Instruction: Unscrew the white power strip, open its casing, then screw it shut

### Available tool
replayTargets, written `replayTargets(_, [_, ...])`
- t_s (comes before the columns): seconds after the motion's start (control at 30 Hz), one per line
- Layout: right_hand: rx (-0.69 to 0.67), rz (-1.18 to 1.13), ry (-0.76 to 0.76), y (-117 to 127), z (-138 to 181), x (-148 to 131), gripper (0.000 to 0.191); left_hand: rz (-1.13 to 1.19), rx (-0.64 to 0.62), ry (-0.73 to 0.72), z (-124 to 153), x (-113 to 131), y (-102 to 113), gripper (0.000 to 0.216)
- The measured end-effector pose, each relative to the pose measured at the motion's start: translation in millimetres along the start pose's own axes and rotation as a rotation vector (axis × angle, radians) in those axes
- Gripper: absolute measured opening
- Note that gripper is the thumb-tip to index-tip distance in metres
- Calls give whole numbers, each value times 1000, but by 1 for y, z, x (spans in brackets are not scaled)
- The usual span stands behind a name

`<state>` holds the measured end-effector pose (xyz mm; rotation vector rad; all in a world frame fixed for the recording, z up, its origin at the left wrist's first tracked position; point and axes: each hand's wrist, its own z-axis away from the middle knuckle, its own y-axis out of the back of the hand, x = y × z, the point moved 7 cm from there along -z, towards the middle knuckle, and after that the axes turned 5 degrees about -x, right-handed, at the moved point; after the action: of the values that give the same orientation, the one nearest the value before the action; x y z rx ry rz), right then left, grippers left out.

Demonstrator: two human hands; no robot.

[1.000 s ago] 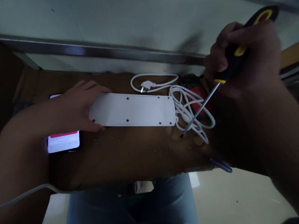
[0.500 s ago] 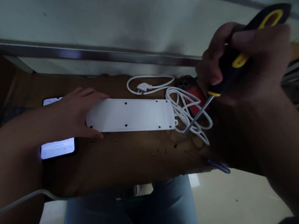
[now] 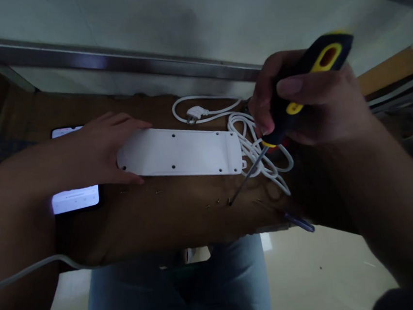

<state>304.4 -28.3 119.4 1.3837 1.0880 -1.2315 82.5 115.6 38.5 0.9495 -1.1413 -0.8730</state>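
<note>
A white power strip [image 3: 195, 151] lies face down on the brown work surface, its back dotted with several dark screw holes. My left hand [image 3: 123, 148] grips its left end, thumb on the near edge and fingers over the far edge. In my right hand [image 3: 310, 96] is a black and yellow screwdriver [image 3: 279, 114], fingers wrapped round the handle. Its shaft slants down to the left, and the tip is at a small screw [image 3: 229, 201] in front of the strip. Several more small screws [image 3: 217, 200] lie scattered along the near side.
The strip's white cord [image 3: 253, 145] is coiled to its right, with the plug [image 3: 195, 113] behind the strip. A lit phone [image 3: 75, 199] lies partly under my left forearm. A thin purple-handled tool [image 3: 299, 221] rests at the front edge. A pale wall with a metal rail [image 3: 110, 62] stands behind.
My right hand has brought the screwdriver left and down, so its tip now reaches a screw. My left hand keeps its hold on the power strip. The view has shifted slightly.
</note>
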Motion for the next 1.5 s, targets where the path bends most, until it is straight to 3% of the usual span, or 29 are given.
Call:
replayTargets(0.23, [61,26,-11,9,-3,-8,13,8,-3,-8,-1,3,0,88])
replayTargets(0.5, [91,99,4,31,-13,-13,42,13,-49,31,-1,2,-2,93])
replayTargets(0.73, [210,28,65,55,-14,-11,35,7,-47,37,-3,0,-4,96])
replayTargets(1.03, [355,-12,109,80,-9,-15,43,6,-50,31,-3,2,-3,93])
replayTargets(1.23, [360,1,183,89,-14,-11,45,-13,-43,47,-6,-8,-8,102])
replayTargets(1.5, [374,13,218,94,-18,-9,45,-50,-46,56,-5,-8,-9,98])
